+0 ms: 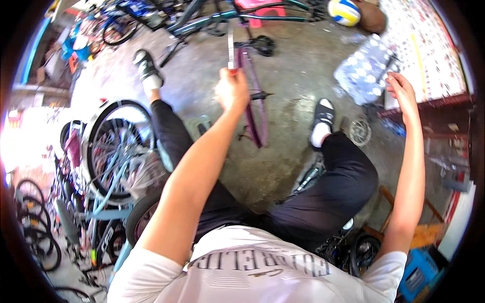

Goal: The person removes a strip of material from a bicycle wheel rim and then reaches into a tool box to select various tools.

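— Both hands busy?
— No. My left hand (231, 91) grips a wrench (231, 48) on the purple frame (252, 96); my right hand (401, 91) hangs loosely curled right of it. Seems I'm working a fitting: steady turning next.

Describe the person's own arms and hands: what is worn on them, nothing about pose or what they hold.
Both forearms are bare, with no gloves, watch or rings visible on the left hand or right hand. Short white T-shirt sleeves cover only the upper arms near the shoulders.
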Available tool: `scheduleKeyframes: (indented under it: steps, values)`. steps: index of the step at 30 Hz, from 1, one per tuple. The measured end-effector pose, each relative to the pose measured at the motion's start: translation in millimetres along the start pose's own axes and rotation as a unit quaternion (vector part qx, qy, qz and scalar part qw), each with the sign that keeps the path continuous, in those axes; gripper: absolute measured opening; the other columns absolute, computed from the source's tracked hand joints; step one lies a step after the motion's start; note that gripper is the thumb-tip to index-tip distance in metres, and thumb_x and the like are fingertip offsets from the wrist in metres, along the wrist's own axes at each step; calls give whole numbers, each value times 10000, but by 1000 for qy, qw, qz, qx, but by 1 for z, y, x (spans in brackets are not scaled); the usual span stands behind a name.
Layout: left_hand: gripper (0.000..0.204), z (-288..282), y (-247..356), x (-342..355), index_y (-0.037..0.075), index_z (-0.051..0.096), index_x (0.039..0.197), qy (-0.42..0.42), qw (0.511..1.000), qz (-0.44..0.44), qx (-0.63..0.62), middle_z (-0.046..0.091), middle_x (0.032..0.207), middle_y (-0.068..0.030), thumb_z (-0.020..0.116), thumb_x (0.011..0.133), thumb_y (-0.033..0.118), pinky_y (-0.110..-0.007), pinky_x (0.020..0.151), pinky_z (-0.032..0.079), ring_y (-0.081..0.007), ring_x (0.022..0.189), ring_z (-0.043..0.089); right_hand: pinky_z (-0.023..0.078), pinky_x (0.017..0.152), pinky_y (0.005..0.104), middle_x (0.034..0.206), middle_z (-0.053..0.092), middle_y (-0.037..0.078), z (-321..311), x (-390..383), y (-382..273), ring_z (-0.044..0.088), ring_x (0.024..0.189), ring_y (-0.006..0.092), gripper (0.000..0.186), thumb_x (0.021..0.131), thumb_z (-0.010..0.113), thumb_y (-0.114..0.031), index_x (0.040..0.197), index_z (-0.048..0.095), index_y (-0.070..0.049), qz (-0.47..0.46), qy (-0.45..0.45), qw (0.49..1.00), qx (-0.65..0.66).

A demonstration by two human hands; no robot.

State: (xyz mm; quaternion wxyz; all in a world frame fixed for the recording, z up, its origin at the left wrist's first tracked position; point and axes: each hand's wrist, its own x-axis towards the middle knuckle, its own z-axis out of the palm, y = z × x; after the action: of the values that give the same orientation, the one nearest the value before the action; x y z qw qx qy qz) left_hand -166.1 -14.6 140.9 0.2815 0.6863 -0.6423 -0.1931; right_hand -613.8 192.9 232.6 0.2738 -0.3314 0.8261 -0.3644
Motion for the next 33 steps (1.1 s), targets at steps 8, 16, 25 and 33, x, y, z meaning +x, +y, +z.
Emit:
scheduleKeyframes:
  steps: [8, 16, 25, 33]
  values:
    - [383, -14, 5, -15, 67, 573, 1078, -13, 998, -51, -27, 747, 926, -224, 597, 1006, 443, -560, 813, 543, -473, 906, 714, 564, 893, 391, 1142, 749, 145, 235, -118, -125, 733, 1002, 269, 441, 974, 687, -373, 1296, 667, -71, -208, -245, 947, -25]
    - [504, -24, -41, -42, -15, 645, 1042, -130, 961, -108, -218, 710, 947, -248, 574, 1029, 484, -492, 829, 517, -429, 912, 690, 542, 945, 442, 1142, 759, 170, 320, -131, -106, 723, 1063, 354, 579, 932, 690, -357, 1390, 553, -31, -195, -253, 923, -213]
    - [315, -51, -72, -90, -10, 661, 1060, -194, 910, -120, -345, 703, 926, -70, 644, 1046, 304, -319, 730, 528, -146, 834, 664, 608, 616, 373, 928, 737, 186, 330, -151, -104, 771, 712, 241, 300, 896, 621, -97, 1166, 613, 34, -87, -334, 938, 30]
    - [368, -118, -78, -129, -12, 650, 1228, -186, 970, 46, -147, 701, 930, -200, 620, 1022, 291, -460, 768, 516, -405, 858, 680, 575, 695, 337, 949, 709, 106, 330, -127, -100, 698, 760, 161, 307, 1009, 585, -162, 1222, 601, 58, -126, -304, 940, 86]
